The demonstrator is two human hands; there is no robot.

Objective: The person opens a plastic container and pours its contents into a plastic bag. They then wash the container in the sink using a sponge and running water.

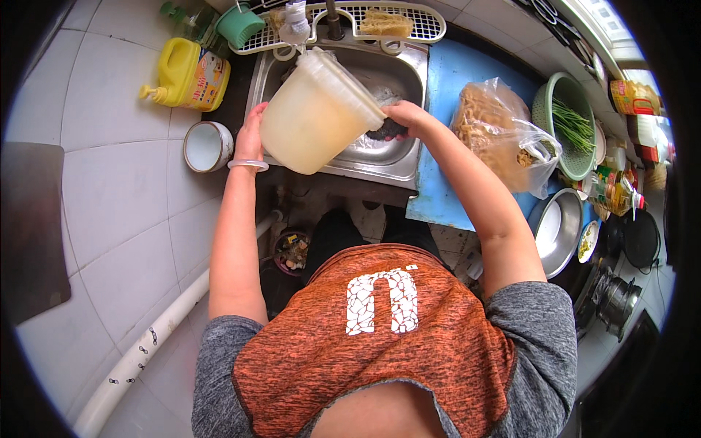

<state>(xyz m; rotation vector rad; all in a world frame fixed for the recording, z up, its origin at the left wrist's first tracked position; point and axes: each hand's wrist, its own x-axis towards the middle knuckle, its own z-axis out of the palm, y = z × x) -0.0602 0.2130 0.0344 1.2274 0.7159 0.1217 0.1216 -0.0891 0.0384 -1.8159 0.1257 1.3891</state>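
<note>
A translucent plastic bucket (312, 117) is tilted over the stainless steel sink (402, 159), its mouth turned away from me and to the right. My left hand (252, 134), with a pale bangle at the wrist, grips the bucket's side near the base. At the rim on the other side, my right hand (409, 119) has its thumb against the bucket. A dark scouring pad (386, 130) shows beneath the fingers of that hand. The white tap head (296, 24) hangs over the bucket's far edge, and water seems to run from it. The bucket's inside is hidden.
Left of the sink stand a yellow detergent jug (191, 74) and a white bowl (209, 146). A white rack (427, 24) spans the back. On the blue counter (443, 205) lie a plastic bag of brown food (490, 131) and a green colander (569, 159); a metal basin (572, 219) sits nearer.
</note>
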